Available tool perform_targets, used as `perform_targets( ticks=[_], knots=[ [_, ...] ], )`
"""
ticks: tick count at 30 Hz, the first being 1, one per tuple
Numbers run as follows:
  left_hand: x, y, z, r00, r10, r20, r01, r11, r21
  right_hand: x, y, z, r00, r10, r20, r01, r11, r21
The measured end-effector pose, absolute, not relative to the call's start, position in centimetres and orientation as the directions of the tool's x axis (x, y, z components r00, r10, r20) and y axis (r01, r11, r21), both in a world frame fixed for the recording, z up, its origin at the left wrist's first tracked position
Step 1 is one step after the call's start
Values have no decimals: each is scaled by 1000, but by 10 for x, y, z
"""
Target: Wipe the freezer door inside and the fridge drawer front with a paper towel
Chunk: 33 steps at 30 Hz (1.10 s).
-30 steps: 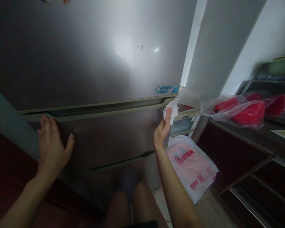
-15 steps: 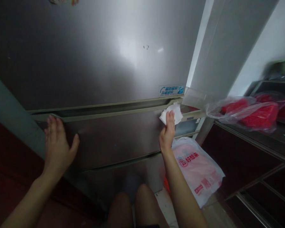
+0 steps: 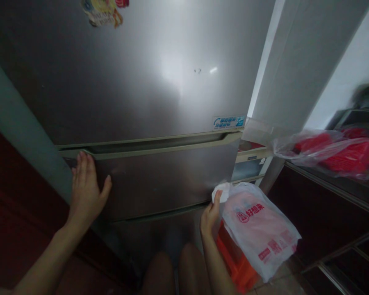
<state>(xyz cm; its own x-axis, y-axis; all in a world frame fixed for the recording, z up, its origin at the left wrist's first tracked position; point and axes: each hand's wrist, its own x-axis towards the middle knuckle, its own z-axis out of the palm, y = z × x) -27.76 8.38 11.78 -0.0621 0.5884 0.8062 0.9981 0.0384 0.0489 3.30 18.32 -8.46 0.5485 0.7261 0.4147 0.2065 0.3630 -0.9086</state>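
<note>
A brushed-steel fridge (image 3: 147, 82) fills the view, with a middle drawer front (image 3: 166, 180) below its big door. My left hand (image 3: 87, 188) lies flat and open against the drawer's left end, fingers up by the handle groove. My right hand (image 3: 209, 215) is closed on a crumpled white paper towel (image 3: 219, 192) at the drawer's lower right corner. My knees (image 3: 175, 270) show at the bottom.
A white and pink plastic bag (image 3: 258, 221) hangs over an orange crate (image 3: 236, 262) on the floor right of the fridge. Red items in clear bags (image 3: 332, 151) sit on a dark shelf unit at the right. A magnet (image 3: 103, 10) is stuck to the door.
My right hand with the towel has gone from the drawer's upper right corner down to its lower right corner. The view tilted up and left; my left hand stayed flat on the drawer.
</note>
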Motion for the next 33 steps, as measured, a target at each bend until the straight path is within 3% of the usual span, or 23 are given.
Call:
perform_targets(
  ticks=[5,9,15,20,25,29,33],
  knots=[
    [-277,83,119,-59,586,808,998,41,44,17,179,-63,583,712,391,160,371,-914],
    [-275,81,120,-56,590,805,998,28,49,16,184,-8,580,658,480,159,486,-859],
    [-275,81,120,-63,592,803,998,33,54,25,204,79,405,424,810,342,751,-565],
    [-275,80,121,-60,589,806,998,26,55,41,215,63,234,368,900,433,790,-435],
    [-276,79,121,-59,588,807,998,26,55,53,204,-16,223,528,819,417,708,-570],
    [-277,81,119,-56,584,810,998,18,56,50,185,-71,358,702,616,315,530,-787],
    [-277,81,119,-53,574,817,998,17,53,41,166,-94,434,752,496,255,425,-868]
  ],
)
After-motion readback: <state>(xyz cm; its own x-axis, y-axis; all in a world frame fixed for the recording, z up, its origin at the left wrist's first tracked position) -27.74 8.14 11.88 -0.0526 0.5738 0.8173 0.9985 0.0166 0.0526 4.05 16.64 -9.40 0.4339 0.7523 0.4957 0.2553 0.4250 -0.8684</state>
